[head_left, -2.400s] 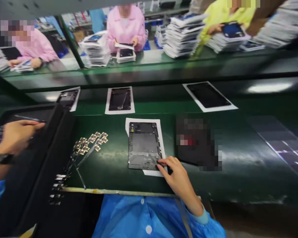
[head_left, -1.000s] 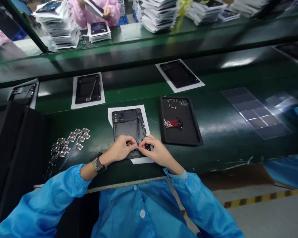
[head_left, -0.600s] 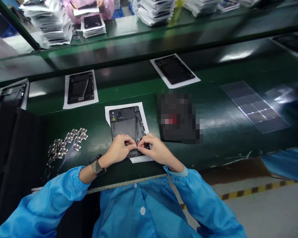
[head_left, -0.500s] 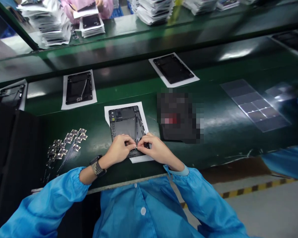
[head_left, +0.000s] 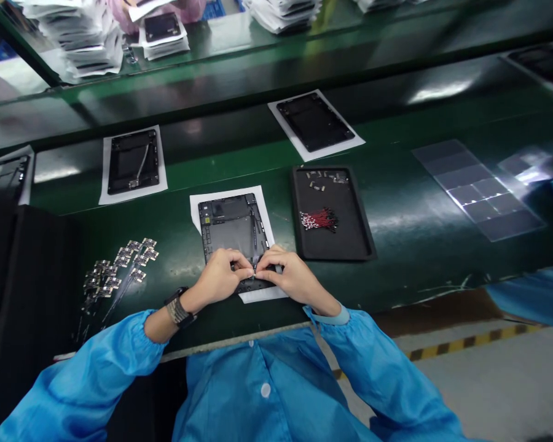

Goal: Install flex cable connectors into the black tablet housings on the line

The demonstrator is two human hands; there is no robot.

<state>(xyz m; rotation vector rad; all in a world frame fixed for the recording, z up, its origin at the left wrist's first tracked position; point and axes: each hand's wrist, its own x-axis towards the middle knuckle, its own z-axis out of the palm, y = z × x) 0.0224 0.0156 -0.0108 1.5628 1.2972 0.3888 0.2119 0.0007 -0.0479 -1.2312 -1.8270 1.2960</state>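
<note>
A black tablet back housing [head_left: 225, 230] lies open side up on a white sheet [head_left: 263, 296] in front of me. My left hand [head_left: 227, 272] and my right hand [head_left: 283, 273] meet over its lower edge, thumbs and forefingers pinched close together. Between the fingertips shows a bit of a small green circuit board [head_left: 253, 276], mostly covered by them. A dark flat cable [head_left: 254, 230] runs along the housing's right side down to my fingers. To the left lies a loose pile of small circuit boards [head_left: 104, 277] with thin cable tails.
A black tray [head_left: 336, 248] at the right holds red wires [head_left: 320, 219] and several small metal parts. Beyond, tablet housings [head_left: 133, 161] [head_left: 314, 121] lie on white sheets. Clear plastic sheets [head_left: 479, 187] lie farther right. A black box edge [head_left: 32, 276] stands at the left.
The view has shifted slightly, and the tray's contents now show where they were blurred out. Both hands keep their pinch at the same spot on the housing.
</note>
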